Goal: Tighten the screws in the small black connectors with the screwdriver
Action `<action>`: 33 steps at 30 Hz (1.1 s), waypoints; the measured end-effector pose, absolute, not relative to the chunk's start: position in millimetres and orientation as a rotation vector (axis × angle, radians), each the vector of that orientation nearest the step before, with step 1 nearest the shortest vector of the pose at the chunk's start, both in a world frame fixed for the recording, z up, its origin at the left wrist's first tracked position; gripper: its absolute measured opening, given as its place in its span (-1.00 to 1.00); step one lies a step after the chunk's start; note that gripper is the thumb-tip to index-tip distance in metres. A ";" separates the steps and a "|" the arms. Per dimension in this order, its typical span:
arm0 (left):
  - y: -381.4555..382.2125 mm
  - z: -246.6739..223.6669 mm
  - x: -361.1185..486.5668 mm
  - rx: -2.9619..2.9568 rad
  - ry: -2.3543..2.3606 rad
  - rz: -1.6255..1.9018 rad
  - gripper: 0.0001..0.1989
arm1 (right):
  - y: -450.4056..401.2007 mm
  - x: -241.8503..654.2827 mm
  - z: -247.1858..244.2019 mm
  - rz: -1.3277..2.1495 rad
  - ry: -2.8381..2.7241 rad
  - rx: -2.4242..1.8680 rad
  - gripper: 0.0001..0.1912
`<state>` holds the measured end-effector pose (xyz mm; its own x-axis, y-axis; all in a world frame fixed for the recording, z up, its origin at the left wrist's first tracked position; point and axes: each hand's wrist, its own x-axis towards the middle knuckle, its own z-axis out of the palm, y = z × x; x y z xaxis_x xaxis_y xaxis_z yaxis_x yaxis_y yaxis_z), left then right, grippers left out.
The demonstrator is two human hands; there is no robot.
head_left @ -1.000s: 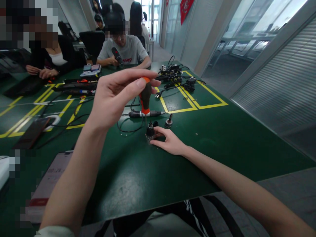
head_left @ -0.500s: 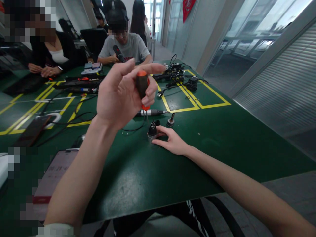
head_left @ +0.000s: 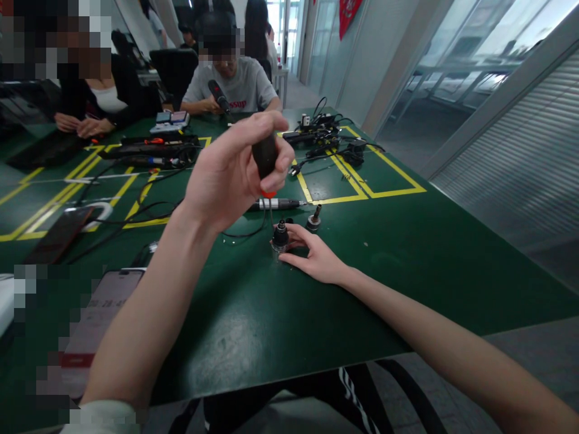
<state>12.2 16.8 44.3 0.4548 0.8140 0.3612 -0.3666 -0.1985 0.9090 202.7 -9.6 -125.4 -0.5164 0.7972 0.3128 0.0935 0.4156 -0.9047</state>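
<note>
My left hand (head_left: 235,166) is closed around the dark handle of a screwdriver (head_left: 265,158), its fingers and thumb curled at the top. The thin shaft points down, its tip beside or behind a small black and metallic part (head_left: 280,236) standing upright on the green table. Low on the table, my right hand (head_left: 314,256) grips this part from the right, between thumb and fingers. Just behind those fingers lies a small black piece, partly hidden. A metal part with an upright stem (head_left: 313,218) stands a little farther back.
A pen-shaped electric tool (head_left: 283,204) with a cable lies behind the hands. Tangled black cables (head_left: 335,141) lie at the back. Phones (head_left: 102,319) are on the left of the green table (head_left: 362,313). Across it sits a person in grey (head_left: 246,84) with a black tool.
The thumb and fingers of my left hand have closed over the top of the screwdriver handle, covering its orange end. My right hand stays on the black part.
</note>
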 end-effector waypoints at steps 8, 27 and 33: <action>20.7 42.7 10.0 1.373 0.418 1.099 -0.82 | -9.2 202.6 -128.5 1.128 -1.899 -0.734 -0.42; 11.1 50.2 12.0 1.377 0.476 1.088 -0.90 | -5.9 201.6 -129.3 1.136 -1.913 -0.673 -0.44; 11.3 46.8 12.5 1.320 0.318 1.075 -0.78 | -3.7 202.8 -128.5 1.150 -1.913 -0.667 -0.52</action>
